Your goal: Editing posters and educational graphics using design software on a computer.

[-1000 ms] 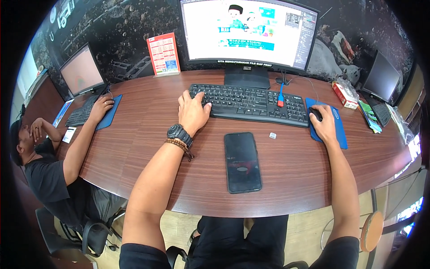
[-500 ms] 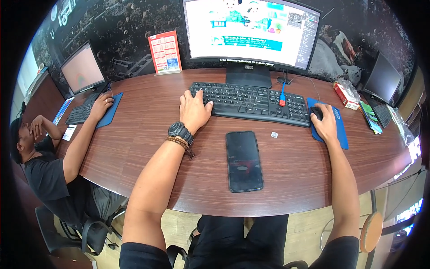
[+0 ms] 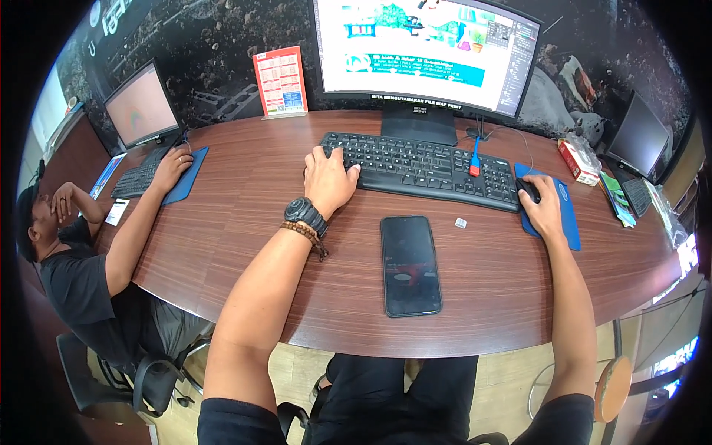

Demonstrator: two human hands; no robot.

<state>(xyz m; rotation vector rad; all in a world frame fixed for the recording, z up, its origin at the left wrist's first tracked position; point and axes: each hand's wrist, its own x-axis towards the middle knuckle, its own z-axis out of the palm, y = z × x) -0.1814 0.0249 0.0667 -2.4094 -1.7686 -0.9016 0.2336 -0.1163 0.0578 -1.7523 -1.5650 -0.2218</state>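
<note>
Black trousers (image 3: pixel 371 386) show under the near edge of the brown desk (image 3: pixel 334 297). Just in from that edge lies a phone (image 3: pixel 411 267), its dark screen up, bearing faint marks too dim for me to read. Beyond it sits a small pale cube (image 3: pixel 460 222). The right hand (image 3: pixel 547 209) curls closely over the mouse (image 3: pixel 529 190) on a blue mat (image 3: pixel 569 231) with a pale oval emblem. The left hand (image 3: pixel 331 180), fingers spread wide, rests on the left end of the keyboard (image 3: pixel 423 170), gripping nothing I can see; white characters mark the keys. A red-ended blue cable (image 3: pixel 477 144) lies over the keyboard's right part. Behind, the monitor (image 3: pixel 415 78) displays cartoon artwork above a teal panel of text; white capitals line its lower bezel. To its left stands a red-and-white card (image 3: pixel 282 81), closely printed. Pale lettering marks the dark wall (image 3: pixel 222 44).
</note>
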